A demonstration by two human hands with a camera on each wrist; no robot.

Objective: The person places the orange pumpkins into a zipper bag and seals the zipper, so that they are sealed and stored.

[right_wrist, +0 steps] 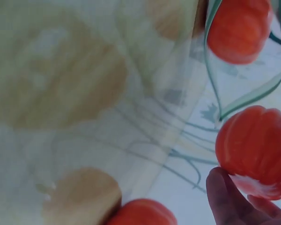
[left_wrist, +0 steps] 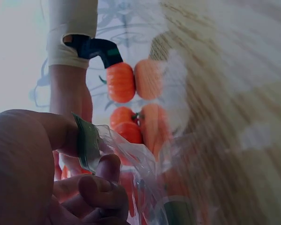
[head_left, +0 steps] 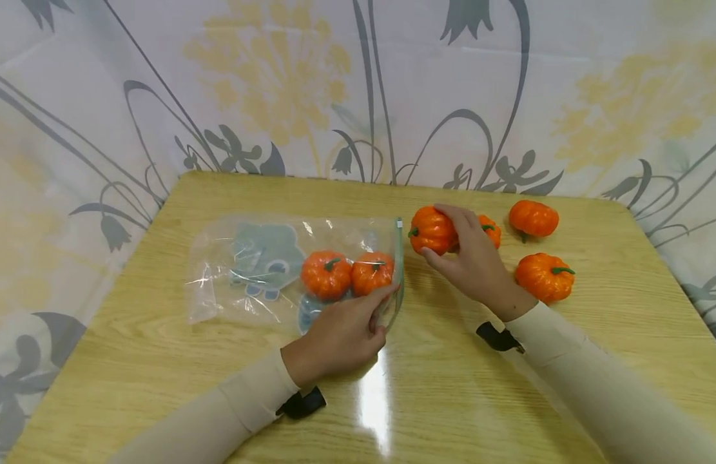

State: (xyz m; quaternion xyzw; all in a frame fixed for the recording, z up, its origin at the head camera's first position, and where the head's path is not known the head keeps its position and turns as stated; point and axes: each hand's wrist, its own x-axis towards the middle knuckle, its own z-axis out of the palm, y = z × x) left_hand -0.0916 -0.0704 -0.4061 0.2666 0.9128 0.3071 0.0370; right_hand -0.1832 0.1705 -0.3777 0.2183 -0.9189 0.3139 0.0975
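Behind the right grip (head_left: 472, 259), a half-hidden pumpkin (head_left: 494, 237).

One pumpkin (head_left: 493, 236) partly out of sight behind the right hand (head_left: 475, 264)

The left hand (left_wrist: 28, 161), large in the lower left corner, grips a clear plastic bag (left_wrist: 136, 157) by its green strip (left_wrist: 87, 143), while beyond it a pale-sleeved arm (left_wrist: 68, 58) with a black strap (left_wrist: 96, 48) extends beside orange pumpkins (left_wrist: 120, 83), mirrored in the glossy, grained worktop (left_wrist: 239, 117).
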